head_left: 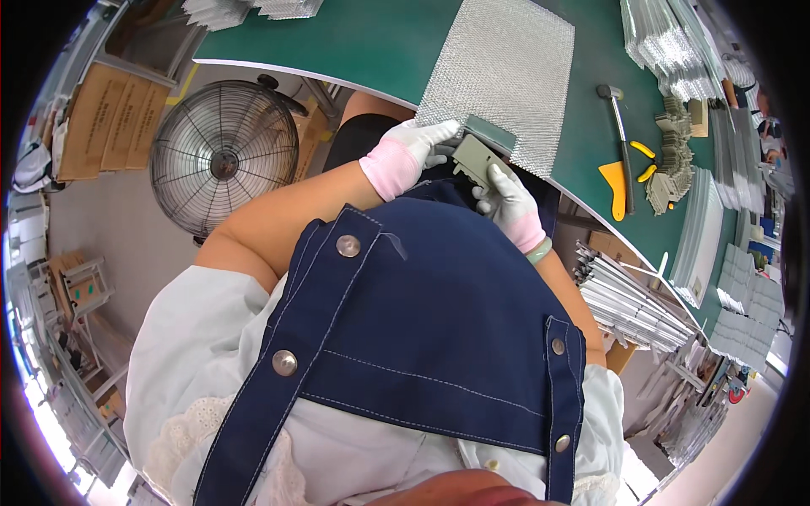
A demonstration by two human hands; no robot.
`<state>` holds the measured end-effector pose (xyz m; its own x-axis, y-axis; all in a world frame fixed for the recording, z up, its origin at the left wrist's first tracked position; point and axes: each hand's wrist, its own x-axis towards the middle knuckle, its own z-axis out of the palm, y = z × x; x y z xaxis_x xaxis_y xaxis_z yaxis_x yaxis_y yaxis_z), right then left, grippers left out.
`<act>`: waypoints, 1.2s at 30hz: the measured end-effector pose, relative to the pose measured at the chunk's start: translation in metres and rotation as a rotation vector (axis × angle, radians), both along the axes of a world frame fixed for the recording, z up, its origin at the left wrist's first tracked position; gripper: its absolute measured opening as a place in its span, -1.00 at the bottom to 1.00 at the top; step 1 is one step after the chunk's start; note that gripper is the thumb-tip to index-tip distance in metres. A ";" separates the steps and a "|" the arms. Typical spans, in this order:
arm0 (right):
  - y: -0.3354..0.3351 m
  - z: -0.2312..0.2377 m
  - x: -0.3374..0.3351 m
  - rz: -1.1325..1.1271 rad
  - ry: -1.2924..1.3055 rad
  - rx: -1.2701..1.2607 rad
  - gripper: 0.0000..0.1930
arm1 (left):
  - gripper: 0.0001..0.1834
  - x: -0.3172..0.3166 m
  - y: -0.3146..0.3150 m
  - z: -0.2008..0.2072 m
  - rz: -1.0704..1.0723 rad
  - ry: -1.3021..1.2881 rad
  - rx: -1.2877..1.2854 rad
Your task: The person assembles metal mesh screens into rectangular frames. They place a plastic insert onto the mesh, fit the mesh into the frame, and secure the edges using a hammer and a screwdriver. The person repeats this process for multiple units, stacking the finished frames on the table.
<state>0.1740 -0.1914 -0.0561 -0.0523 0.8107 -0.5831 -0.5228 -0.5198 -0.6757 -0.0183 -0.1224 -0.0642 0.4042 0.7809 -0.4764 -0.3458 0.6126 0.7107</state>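
Both my hands wear white gloves with pink cuffs. In my right hand (510,207) is a small grey-green moulded part (475,159) with notches along its lower edge; the thumb and fingers close round its right end. My left hand (411,154) is beside the part's other end, fingers apart, its uppermost fingers stretched towards a silvery textured sheet (506,67). That sheet lies on the green table (363,42) and reaches its near edge. A dark green rectangle (489,133) shows at the sheet's near edge; I cannot tell whether it is a cut-out or a separate piece.
To the right on the table lie a hammer (620,135), a yellow scraper (614,187), yellow-handled pliers (645,162) and a pile of grey-green parts (672,160). Silvery sheets (675,51) are stacked behind. A floor fan (224,164) and cardboard boxes (110,118) stand left.
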 end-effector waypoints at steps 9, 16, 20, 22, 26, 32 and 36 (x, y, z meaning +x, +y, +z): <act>0.008 -0.011 -0.002 -0.017 -0.087 0.052 -0.74 | -0.70 -0.001 0.003 -0.014 -0.003 -0.078 0.006; 0.012 -0.009 -0.003 0.004 -0.034 0.070 -0.75 | -0.69 -0.004 0.005 -0.013 -0.021 -0.134 -0.009; 0.012 -0.006 -0.007 -0.023 -0.037 0.059 -0.74 | -0.63 -0.002 0.003 -0.010 -0.002 0.002 -0.047; 0.012 -0.005 -0.008 -0.026 -0.051 0.038 -0.73 | -0.55 -0.001 0.001 0.010 -0.122 0.179 -0.049; 0.012 -0.002 -0.005 0.063 -0.145 -0.015 -0.69 | -0.55 -0.006 0.000 0.011 -0.284 0.296 0.077; 0.008 0.010 0.013 -0.115 -0.035 0.019 -0.71 | -0.62 -0.007 0.001 0.014 -0.281 0.261 0.054; 0.006 0.002 0.025 -0.108 0.291 0.095 -0.76 | -0.69 -0.009 0.004 -0.006 -0.265 -0.040 -0.046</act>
